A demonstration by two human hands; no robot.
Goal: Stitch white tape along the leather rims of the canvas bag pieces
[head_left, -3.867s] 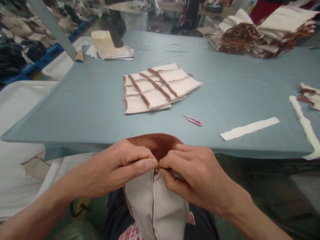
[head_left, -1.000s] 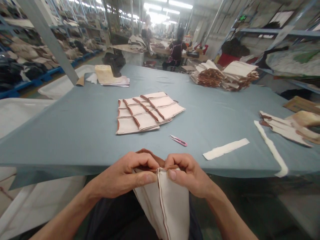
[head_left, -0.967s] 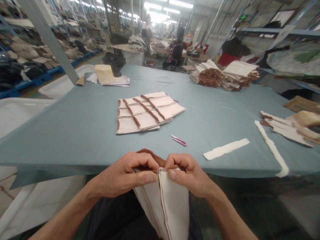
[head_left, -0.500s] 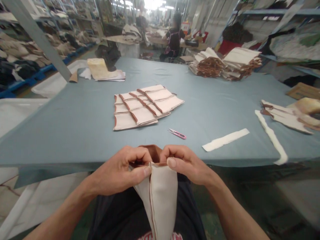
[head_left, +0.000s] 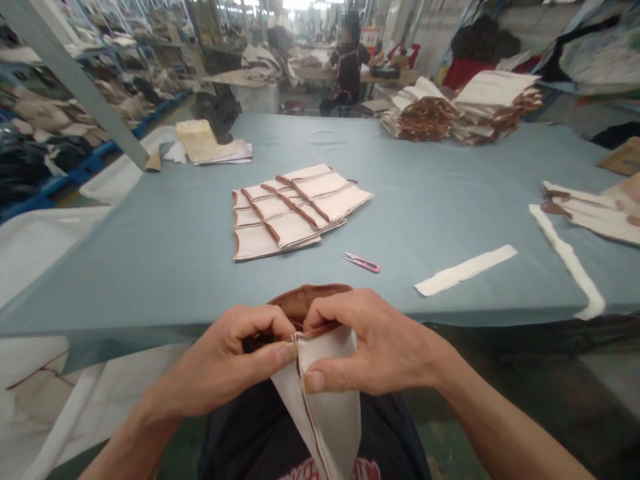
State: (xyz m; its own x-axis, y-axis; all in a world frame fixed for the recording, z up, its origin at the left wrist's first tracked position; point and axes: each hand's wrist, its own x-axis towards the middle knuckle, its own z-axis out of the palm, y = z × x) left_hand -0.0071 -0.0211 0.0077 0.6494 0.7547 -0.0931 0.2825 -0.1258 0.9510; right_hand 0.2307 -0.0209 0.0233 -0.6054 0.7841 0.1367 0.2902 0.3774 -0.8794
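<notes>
A cream fabric piece with a brown lining and a dark seam [head_left: 334,417] hangs over my lap at the table's front edge, its brown-lined top opening toward the table. My left hand [head_left: 240,353] pinches the top rim at the seam between thumb and bent fingers. On the other side of the seam my right hand [head_left: 375,343] grips the same piece, thumb on the cream outside and fingers curled over the rim into the opening. Beyond them lie pink-handled thread snips [head_left: 362,262] and several overlapping cream pieces with brown edges [head_left: 295,213].
The blue-green table [head_left: 165,267] carries a white strip [head_left: 465,270], a narrow curved strip [head_left: 567,260] and a cream-and-brown piece [head_left: 595,210] on the right. Stacked fabric [head_left: 460,110] stands at the back right. A yellowish block [head_left: 200,141] sits back left. A person [head_left: 347,70] sits farther off.
My right hand has moved left toward the seam, its thumb lower on the cream outside. More of the brown lining shows at the opening. The camera view has shifted slightly.
</notes>
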